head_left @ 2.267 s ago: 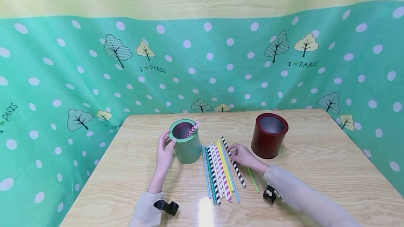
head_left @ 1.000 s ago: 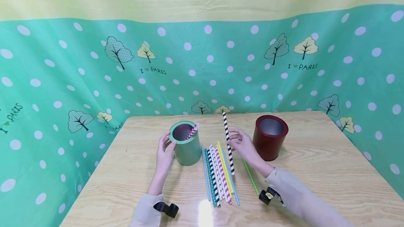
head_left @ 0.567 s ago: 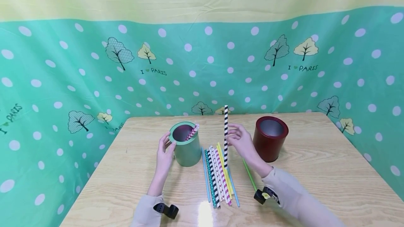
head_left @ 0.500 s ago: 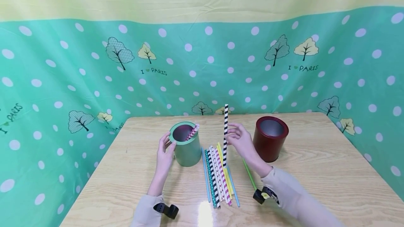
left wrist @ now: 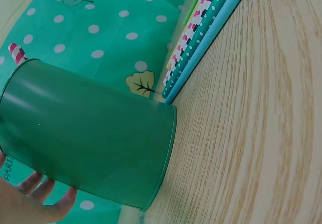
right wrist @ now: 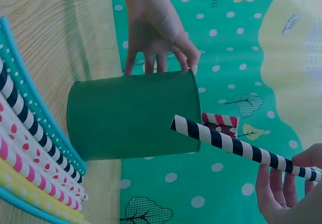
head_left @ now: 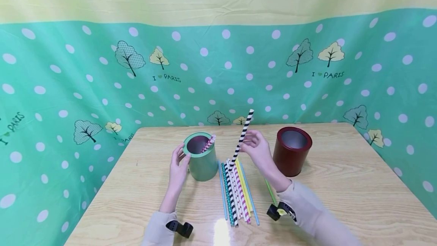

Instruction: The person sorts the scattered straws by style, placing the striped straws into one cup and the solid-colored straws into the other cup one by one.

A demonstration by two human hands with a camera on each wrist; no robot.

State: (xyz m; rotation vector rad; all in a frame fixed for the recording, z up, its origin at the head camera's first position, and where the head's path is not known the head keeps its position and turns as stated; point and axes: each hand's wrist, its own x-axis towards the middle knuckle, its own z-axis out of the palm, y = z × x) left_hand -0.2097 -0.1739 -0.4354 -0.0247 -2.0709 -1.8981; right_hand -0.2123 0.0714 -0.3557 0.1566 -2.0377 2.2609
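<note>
My right hand (head_left: 258, 152) pinches a black-and-white striped paper straw (head_left: 242, 136) between thumb and fingers, raised over the table. The straw leans, its lower end overlapping the row of straws in the head view; in the right wrist view that end (right wrist: 187, 126) points toward the green can (right wrist: 133, 116). Round the left side of the green can (head_left: 204, 167), my left hand (head_left: 179, 168) holds near the rim, fingertips (left wrist: 65, 201) on its wall. Pink-and-white striped straws (head_left: 209, 143) stand inside, leaning on its right rim.
Several straws lie side by side (head_left: 235, 196): light blue, dotted green, striped black, white-and-pink and yellow. A green straw (head_left: 270, 191) lies apart, partly under my right wrist. A dark red can (head_left: 290, 158) stands at right, its opening upward. A polka-dot cloth (head_left: 218, 71) hangs behind the table.
My right hand has picked up the black-and-white straw from the table, raised it and moved slightly left. The straw has turned from upright to leaning right at its top. My left hand stays on the can.
</note>
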